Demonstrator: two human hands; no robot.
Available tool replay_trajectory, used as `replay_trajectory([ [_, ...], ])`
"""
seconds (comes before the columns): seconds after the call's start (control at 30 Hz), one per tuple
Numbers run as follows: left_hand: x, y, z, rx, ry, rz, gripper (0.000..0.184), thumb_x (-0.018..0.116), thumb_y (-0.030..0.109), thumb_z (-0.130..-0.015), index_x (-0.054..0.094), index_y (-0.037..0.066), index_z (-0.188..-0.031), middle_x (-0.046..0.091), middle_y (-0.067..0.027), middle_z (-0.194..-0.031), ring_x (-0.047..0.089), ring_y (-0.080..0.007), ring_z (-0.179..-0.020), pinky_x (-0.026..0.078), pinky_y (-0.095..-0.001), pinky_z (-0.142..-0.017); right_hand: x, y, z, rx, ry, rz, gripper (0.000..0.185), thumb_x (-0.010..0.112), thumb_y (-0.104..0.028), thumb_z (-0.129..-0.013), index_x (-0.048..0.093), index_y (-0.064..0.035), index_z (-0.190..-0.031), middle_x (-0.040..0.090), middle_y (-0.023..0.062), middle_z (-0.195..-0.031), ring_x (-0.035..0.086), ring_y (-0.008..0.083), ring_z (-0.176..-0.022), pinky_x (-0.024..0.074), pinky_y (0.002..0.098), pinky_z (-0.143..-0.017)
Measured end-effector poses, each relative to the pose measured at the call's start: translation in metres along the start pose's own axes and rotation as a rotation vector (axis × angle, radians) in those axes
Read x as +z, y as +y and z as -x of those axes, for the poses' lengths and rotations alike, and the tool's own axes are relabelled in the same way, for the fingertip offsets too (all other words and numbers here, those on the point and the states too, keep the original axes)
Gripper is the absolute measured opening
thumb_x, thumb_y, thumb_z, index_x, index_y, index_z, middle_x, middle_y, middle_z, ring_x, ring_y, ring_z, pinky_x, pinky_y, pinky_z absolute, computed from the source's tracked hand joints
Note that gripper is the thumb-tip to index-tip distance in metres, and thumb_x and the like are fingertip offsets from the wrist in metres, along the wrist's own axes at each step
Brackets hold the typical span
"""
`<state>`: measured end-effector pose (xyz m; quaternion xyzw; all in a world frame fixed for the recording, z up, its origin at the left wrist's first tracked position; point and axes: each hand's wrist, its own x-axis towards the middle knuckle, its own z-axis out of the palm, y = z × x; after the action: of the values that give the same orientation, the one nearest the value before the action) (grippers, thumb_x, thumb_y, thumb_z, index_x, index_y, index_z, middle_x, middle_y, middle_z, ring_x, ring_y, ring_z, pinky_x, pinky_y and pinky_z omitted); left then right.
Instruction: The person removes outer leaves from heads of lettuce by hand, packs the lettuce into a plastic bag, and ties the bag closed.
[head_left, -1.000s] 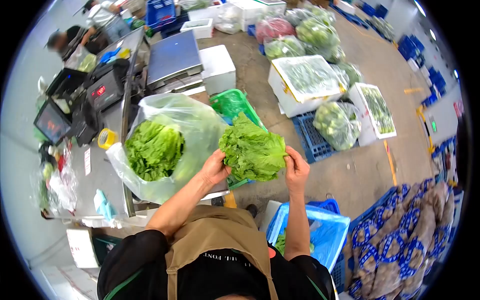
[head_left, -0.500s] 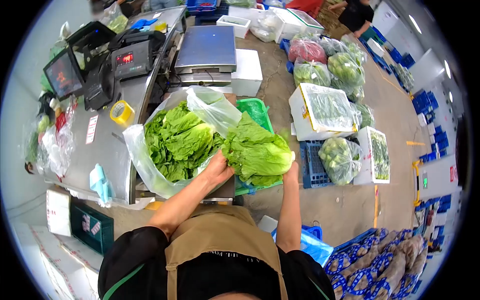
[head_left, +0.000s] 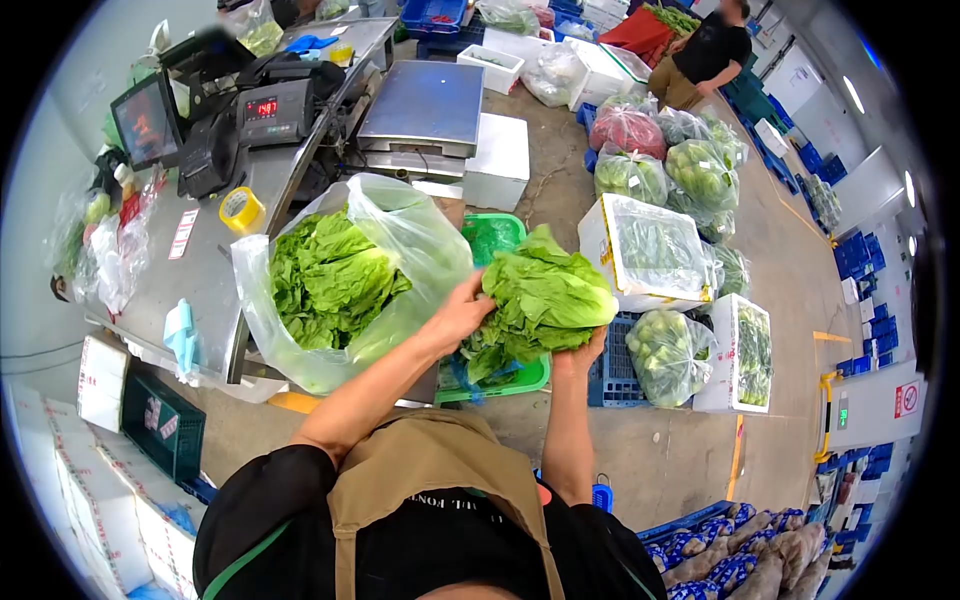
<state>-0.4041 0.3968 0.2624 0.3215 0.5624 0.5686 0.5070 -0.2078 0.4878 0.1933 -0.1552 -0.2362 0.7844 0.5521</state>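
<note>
Between my two hands is a head of green lettuce (head_left: 545, 300), its pale base pointing right. My left hand (head_left: 462, 312) is closed on its leafy left side. Under the base at the right, my right hand (head_left: 582, 352) supports it with the fingers partly hidden. Left of my left hand, a clear plastic bag (head_left: 420, 235) stands open with more lettuce (head_left: 330, 280) inside. Below the held head is a green basket (head_left: 535, 375) with some leaves in it.
A metal table (head_left: 210, 290) at left bears yellow tape (head_left: 241, 210), a display unit (head_left: 275, 112) and a blue cloth (head_left: 181, 338). Ahead is a platform scale (head_left: 422, 105). Foam boxes (head_left: 735, 360) and bagged vegetables (head_left: 668, 358) stand right. A person (head_left: 715, 50) is at the far right.
The view has shifted rightward and the blue-lined crate has mostly left it. The held lettuce has turned, its pale base now showing at the right. Both hands still hold it.
</note>
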Motion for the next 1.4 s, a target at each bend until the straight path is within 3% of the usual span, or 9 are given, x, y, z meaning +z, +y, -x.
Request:
replay_trajectory([
  [0.07, 0.004, 0.001, 0.000, 0.355, 0.263, -0.291, 0.041, 0.055, 0.003, -0.083, 0.048, 0.001, -0.124, 0.057, -0.0139, -0.112, 0.058, -0.0240, -0.097, 0.049, -0.0356, -0.079, -0.012, -0.007, -0.007, -0.068, -0.046, 0.002, 0.070, 0.070, -0.041, -0.078, 0.045, -0.0088, -0.134, 0.050, 0.0111, -0.133, 0.048, 0.0308, -0.121, 0.0403, 0.0489, -0.102],
  [0.3, 0.019, 0.042, 0.006, 0.732, -0.174, -0.720, 0.022, 0.059, 0.009, -0.085, 0.062, 0.002, -0.106, 0.060, -0.0131, -0.107, 0.061, -0.0267, -0.087, 0.049, -0.0361, -0.075, 0.003, -0.041, -0.011, -0.150, -0.231, 0.077, 0.073, 0.072, -0.032, -0.078, 0.037, -0.0087, -0.138, 0.047, 0.0100, -0.134, 0.047, 0.0273, -0.121, 0.0394, 0.0438, -0.103],
  [0.57, 0.028, 0.036, 0.004, 0.399, -0.226, -0.610, 0.017, 0.057, 0.013, -0.088, 0.060, 0.001, -0.099, 0.060, -0.0076, -0.080, 0.056, -0.0207, -0.075, 0.045, -0.0329, -0.069, 0.006, -0.059, -0.011, -0.160, -0.269, 0.116, 0.066, 0.071, -0.022, -0.080, 0.039, -0.0006, -0.135, 0.050, 0.0137, -0.131, 0.050, 0.0280, -0.119, 0.0415, 0.0405, -0.101],
  [0.63, 0.027, 0.035, 0.003, 0.315, -0.202, -0.488, 0.018, 0.056, 0.015, -0.090, 0.059, 0.001, -0.100, 0.057, -0.0040, -0.079, 0.052, -0.0159, -0.069, 0.044, -0.0313, -0.065, -0.003, -0.055, -0.015, -0.113, -0.073, 0.112, 0.061, 0.066, -0.027, -0.085, 0.040, -0.0005, -0.134, 0.051, 0.0134, -0.131, 0.050, 0.0276, -0.119, 0.0399, 0.0416, -0.102],
  [0.67, 0.023, 0.034, -0.002, 0.275, -0.182, -0.447, 0.021, 0.055, 0.017, -0.090, 0.060, 0.000, -0.101, 0.064, -0.0127, -0.086, 0.058, -0.0202, -0.081, 0.046, -0.0334, -0.073, -0.007, -0.055, -0.018, -0.086, 0.023, 0.069, 0.058, 0.063, -0.029, -0.088, 0.041, -0.0022, -0.135, 0.049, 0.0124, -0.133, 0.049, 0.0275, -0.121, 0.0387, 0.0426, -0.103],
  [0.8, 0.017, 0.024, -0.020, 0.147, -0.038, -0.350, 0.021, 0.058, 0.015, -0.090, 0.059, 0.002, -0.106, 0.054, -0.0008, -0.078, 0.050, -0.0126, -0.068, 0.043, -0.0276, -0.061, -0.023, -0.058, -0.029, -0.043, 0.161, 0.012, 0.053, 0.061, -0.035, -0.089, 0.047, -0.0070, -0.132, 0.052, 0.0084, -0.132, 0.049, 0.0257, -0.120, 0.0373, 0.0430, -0.103],
  [0.9, 0.011, -0.014, -0.047, 0.411, -0.109, -0.721, 0.025, 0.063, 0.015, -0.086, 0.059, 0.003, -0.108, 0.056, -0.0043, -0.083, 0.053, -0.0152, -0.067, 0.046, -0.0298, -0.061, -0.027, -0.058, -0.032, -0.013, 0.191, 0.016, 0.051, 0.063, -0.035, -0.088, 0.050, -0.0082, -0.130, 0.055, 0.0077, -0.128, 0.050, 0.0253, -0.118, 0.0377, 0.0423, -0.102],
  [1.23, 0.069, -0.002, -0.053, 0.726, -0.003, -0.740, 0.019, 0.064, 0.009, -0.082, 0.062, 0.000, -0.098, 0.064, -0.0157, -0.087, 0.063, -0.0288, -0.077, 0.049, -0.0363, -0.067, -0.016, -0.051, -0.031, 0.036, 0.167, -0.020, 0.048, 0.061, -0.032, -0.089, 0.050, -0.0043, -0.128, 0.055, 0.0104, -0.127, 0.052, 0.0268, -0.116, 0.0378, 0.0437, -0.103],
  [1.4, 0.068, -0.002, -0.051, 0.599, 0.067, -0.548, 0.014, 0.060, 0.007, -0.084, 0.062, -0.003, -0.095, 0.064, -0.0152, -0.081, 0.061, -0.0276, -0.068, 0.049, -0.0340, -0.063, -0.029, -0.050, -0.040, 0.113, 0.209, -0.027, 0.045, 0.060, -0.034, -0.089, 0.053, -0.0065, -0.125, 0.057, 0.0104, -0.125, 0.053, 0.0285, -0.115, 0.0387, 0.0471, -0.101],
])
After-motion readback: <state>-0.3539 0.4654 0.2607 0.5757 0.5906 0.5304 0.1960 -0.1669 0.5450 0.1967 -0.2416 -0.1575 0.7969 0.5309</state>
